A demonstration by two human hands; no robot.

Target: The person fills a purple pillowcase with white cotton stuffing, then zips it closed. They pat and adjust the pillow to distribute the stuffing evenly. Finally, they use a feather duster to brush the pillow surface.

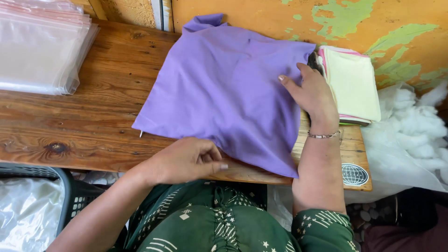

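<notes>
purple fabric cover (224, 88) flat on wooden table (93, 121) | left hand (186, 161) pinching near edge, keeping it taut | right hand (312, 95) spread, pressing right side flat | folded cloth stack (352, 84) beside | clear bags (37, 46) far left

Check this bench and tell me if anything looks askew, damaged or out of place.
The purple cloth lies askew, one corner hanging past the bench front edge. Left hand pinches that lower edge; right hand presses its right side. White stuffing spills loosely to the right of the bench. The wall paint is flaking.
</notes>
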